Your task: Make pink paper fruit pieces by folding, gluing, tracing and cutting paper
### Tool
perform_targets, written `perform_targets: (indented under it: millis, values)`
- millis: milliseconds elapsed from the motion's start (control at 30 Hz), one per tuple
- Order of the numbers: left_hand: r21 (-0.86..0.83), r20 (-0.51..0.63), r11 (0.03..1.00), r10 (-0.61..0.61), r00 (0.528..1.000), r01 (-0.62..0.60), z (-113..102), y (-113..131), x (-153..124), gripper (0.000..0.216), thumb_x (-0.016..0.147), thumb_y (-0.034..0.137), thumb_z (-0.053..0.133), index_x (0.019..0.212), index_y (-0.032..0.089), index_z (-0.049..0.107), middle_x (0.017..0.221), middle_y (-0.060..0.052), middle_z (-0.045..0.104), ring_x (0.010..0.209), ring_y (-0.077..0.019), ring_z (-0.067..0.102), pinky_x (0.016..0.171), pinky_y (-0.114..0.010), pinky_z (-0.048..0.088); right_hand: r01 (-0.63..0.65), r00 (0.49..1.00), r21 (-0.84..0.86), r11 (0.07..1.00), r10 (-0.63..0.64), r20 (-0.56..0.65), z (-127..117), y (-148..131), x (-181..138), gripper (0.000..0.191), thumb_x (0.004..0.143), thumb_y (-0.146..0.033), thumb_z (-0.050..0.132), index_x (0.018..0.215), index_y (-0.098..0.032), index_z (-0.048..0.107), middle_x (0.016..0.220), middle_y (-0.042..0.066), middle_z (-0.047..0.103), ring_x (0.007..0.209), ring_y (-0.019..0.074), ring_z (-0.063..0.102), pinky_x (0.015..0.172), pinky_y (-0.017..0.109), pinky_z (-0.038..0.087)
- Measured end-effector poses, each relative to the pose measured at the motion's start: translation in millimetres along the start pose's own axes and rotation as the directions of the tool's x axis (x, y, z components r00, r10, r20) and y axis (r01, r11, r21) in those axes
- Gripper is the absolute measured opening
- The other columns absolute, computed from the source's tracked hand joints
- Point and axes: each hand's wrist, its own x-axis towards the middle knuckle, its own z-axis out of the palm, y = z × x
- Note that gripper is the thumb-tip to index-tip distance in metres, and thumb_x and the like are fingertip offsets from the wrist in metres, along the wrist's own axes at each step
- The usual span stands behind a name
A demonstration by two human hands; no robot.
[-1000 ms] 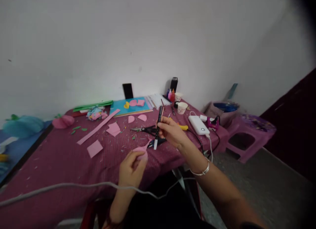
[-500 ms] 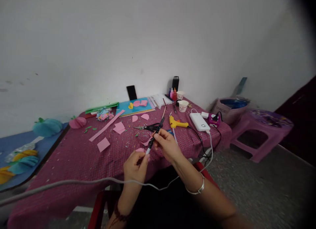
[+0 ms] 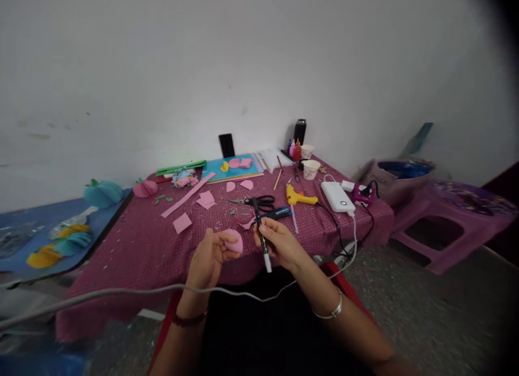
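My left hand (image 3: pixel 208 259) pinches a small pink paper shape (image 3: pixel 234 241) at the near edge of the table (image 3: pixel 133 251). Just to its right, my right hand (image 3: pixel 279 245) grips a black pen with a white end (image 3: pixel 261 236); the white end points down toward me. The two hands are a little apart. Behind them on the maroon cloth lie black scissors (image 3: pixel 259 202), a dark blue tool (image 3: pixel 279 212) and a yellow glue gun (image 3: pixel 298 197).
Pink paper squares (image 3: pixel 181 223), a pink strip (image 3: pixel 187 195), a blue sheet (image 3: pixel 235 169), paper cups (image 3: pixel 311 169), a white power bank (image 3: pixel 337 196) and small bottles (image 3: pixel 295 147) lie on the table. A grey cable (image 3: pixel 121 296) crosses in front. A purple stool (image 3: pixel 454 224) stands right; paper fruit (image 3: pixel 60 246) lies left.
The pen has swung so its white end points down and away from the pink shape. My left hand has lifted the shape slightly, and the view has shifted left and back.
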Motion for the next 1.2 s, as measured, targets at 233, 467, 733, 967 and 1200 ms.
perform_targets:
  millis: [233, 467, 733, 967, 1200]
  values:
    - [0.129, 0.011, 0.983, 0.128, 0.992, -0.129, 0.9, -21.1, -1.6, 0.021, 0.073, 0.037, 0.070, 0.078, 0.016, 0.069, 0.086, -0.004, 0.069, 0.077, -0.0159, 0.064, 0.073, -0.029, 0.056, 0.232, 0.960, 0.124, 0.965, -0.207, -0.188, 3.1, -0.7, -0.8, 0.033, 0.077, -0.047, 0.068, 0.089, -0.021, 0.052, 0.069, -0.003, 0.066, 0.045, 0.0089, 0.057, 0.041, 0.019, 0.049]
    - [0.244, 0.107, 0.958, 0.128, 0.986, -0.151, 11.2, -19.2, -11.5, 0.023, 0.077, 0.037, 0.066, 0.079, 0.015, 0.073, 0.082, -0.006, 0.070, 0.075, -0.0189, 0.064, 0.072, -0.029, 0.054, 0.186, 0.977, 0.086, 0.979, -0.175, -0.124, 5.8, 7.7, -2.0, 0.030, 0.078, -0.046, 0.066, 0.087, -0.018, 0.058, 0.069, -0.001, 0.064, 0.047, 0.0081, 0.056, 0.043, 0.019, 0.048]
    - [0.250, 0.074, 0.962, 0.097, 0.993, -0.113, 7.9, -20.9, -5.8, 0.031, 0.073, 0.045, 0.067, 0.075, 0.014, 0.071, 0.073, -0.006, 0.070, 0.067, -0.0190, 0.065, 0.067, -0.031, 0.055, 0.117, 0.993, 0.004, 0.993, -0.117, 0.003, 2.8, 3.8, -5.8, 0.031, 0.083, -0.047, 0.060, 0.090, -0.017, 0.060, 0.052, -0.008, 0.049, 0.034, 0.0044, 0.035, 0.033, 0.016, 0.029]
    - [0.273, -0.017, 0.954, 0.137, 0.990, -0.127, -4.0, -7.4, -6.0, 0.062, 0.084, 0.067, 0.033, 0.054, 0.018, 0.056, 0.044, 0.000, 0.050, 0.040, -0.0112, 0.043, 0.041, -0.024, 0.034, -0.017, 0.952, -0.249, 0.968, 0.092, 0.293, 1.8, 10.9, -20.3, 0.037, 0.089, -0.047, 0.051, 0.090, -0.013, 0.064, 0.049, -0.009, 0.041, 0.036, 0.0044, 0.030, 0.036, 0.017, 0.022]
    - [0.349, -0.020, 0.935, 0.073, 0.997, -0.062, -8.1, -11.8, -1.3, 0.048, 0.081, 0.051, 0.057, 0.047, 0.019, 0.044, 0.045, 0.005, 0.039, 0.043, -0.0087, 0.035, 0.043, -0.023, 0.029, -0.014, 0.913, -0.372, 0.928, 0.163, 0.373, 5.7, 14.4, -26.0, 0.032, 0.090, -0.042, 0.048, 0.088, -0.014, 0.064, 0.048, -0.009, 0.042, 0.038, 0.0050, 0.031, 0.039, 0.018, 0.023]
